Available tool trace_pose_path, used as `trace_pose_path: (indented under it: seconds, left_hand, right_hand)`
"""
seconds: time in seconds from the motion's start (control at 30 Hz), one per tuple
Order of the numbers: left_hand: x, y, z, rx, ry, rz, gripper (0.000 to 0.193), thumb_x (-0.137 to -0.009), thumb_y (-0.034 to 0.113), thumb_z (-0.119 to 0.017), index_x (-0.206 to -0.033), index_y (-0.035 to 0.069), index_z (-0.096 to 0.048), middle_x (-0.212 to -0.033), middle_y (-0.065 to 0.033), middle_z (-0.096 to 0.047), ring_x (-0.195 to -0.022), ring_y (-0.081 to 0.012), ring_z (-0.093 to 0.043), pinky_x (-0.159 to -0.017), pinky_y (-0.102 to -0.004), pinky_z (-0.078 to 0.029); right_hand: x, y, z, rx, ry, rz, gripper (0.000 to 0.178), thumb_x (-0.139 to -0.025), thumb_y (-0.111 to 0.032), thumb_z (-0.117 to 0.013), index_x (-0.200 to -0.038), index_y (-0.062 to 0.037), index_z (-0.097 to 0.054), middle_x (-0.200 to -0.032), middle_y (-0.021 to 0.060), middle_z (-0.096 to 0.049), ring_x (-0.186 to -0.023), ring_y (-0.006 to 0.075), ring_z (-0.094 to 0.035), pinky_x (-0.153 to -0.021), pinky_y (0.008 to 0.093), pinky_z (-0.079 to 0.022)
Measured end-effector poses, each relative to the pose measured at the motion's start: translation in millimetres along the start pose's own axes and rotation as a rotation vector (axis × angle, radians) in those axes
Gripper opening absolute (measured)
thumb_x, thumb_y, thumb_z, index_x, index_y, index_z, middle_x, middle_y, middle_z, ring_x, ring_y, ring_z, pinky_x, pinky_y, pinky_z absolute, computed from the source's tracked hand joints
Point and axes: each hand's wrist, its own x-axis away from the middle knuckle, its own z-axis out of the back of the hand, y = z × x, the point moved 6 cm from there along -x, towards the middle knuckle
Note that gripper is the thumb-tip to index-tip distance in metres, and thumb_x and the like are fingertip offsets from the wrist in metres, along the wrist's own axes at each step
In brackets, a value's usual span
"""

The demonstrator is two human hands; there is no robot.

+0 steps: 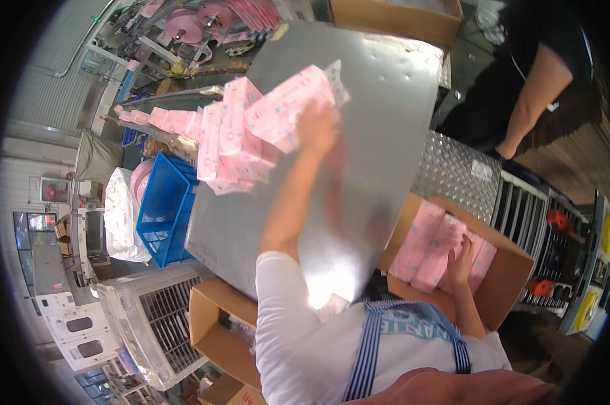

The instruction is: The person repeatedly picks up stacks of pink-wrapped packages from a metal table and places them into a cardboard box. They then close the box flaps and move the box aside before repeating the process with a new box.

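My left hand (pixel 318 128) reaches out over the metal table (pixel 312 182) and grips the near right side of a pink soft tissue pack (pixel 288 104). This pack is tilted, its clear wrapper end sticking out beyond my fingers. Against it on the left stands a pile of similar pink packs (pixel 217 138). On the right, my right hand (pixel 461 262) is held with fingers apart over an open cardboard box (pixel 504 273). Pink packs (pixel 426 239) lie side by side in that box, close under my palm; whether I touch them, I cannot tell.
A line of pink packs (pixel 173 121) leads from a machine at the far left toward the table. Left of the table are a blue crate (pixel 163 216) and another cardboard box (pixel 207 314). Beyond the right box run rollers (pixel 521 202); a person in black (pixel 534 88) stands there.
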Motion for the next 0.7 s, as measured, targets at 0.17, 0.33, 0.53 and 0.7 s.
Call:
trace_pose_path:
  seconds: [0.17,0.33,0.53,0.7]
  left_hand:
    - [-66.2,-93.8,11.9,-0.073,-0.210,0.228,0.100,-0.060,0.036,-0.079,-0.145,0.021,-0.027,-0.142,-0.0132,-0.038,-0.134,-0.0310,-0.032,-0.108,-0.0585,-0.021]
    - [-10.1,-27.2,25.1,0.144,-0.350,-0.438,0.092,-0.067,0.042,-0.074,-0.145,0.022,-0.030,-0.137,-0.0130,-0.044,-0.132,-0.0300,-0.035,-0.108,-0.0567,-0.022]
    - [47.4,-231.0,88.9,0.051,-0.330,0.825,0.098,-0.073,0.072,-0.054,-0.137,-0.001,-0.038,-0.137,-0.0206,-0.045,-0.130,-0.0338,-0.039,-0.107,-0.0496,-0.026]
    - [74.6,-258.8,56.1,0.112,-0.167,0.941,0.112,-0.067,0.069,-0.061,-0.141,-0.006,-0.022,-0.127,-0.0249,-0.052,-0.116,-0.0354,-0.053,-0.096,-0.0484,-0.040]
  right_hand:
    - [-34.3,-111.8,-6.6,0.032,-0.075,0.389,0.051,-0.072,0.005,-0.061,-0.121,0.0002,-0.049,-0.118,0.0201,-0.050,-0.112,0.0378,-0.048,-0.095,0.0429,-0.041]
    - [-106.9,-266.1,-31.7,0.348,-0.035,0.836,0.064,-0.068,-0.018,-0.072,-0.127,-0.0073,-0.049,-0.135,0.0200,-0.040,-0.114,0.0389,-0.047,-0.096,0.0472,-0.039]
    - [-190.8,-339.1,-122.5,0.614,-0.445,0.685,0.093,-0.070,-0.042,-0.070,-0.145,-0.0117,-0.024,-0.142,0.0242,-0.030,-0.106,0.0387,-0.052,-0.091,0.0460,-0.046]
    - [-229.7,-383.1,-194.5,0.528,-0.289,0.449,0.090,-0.078,-0.051,-0.061,-0.147,-0.0122,-0.017,-0.140,0.0268,-0.030,-0.109,0.0405,-0.051,-0.092,0.0460,-0.046]
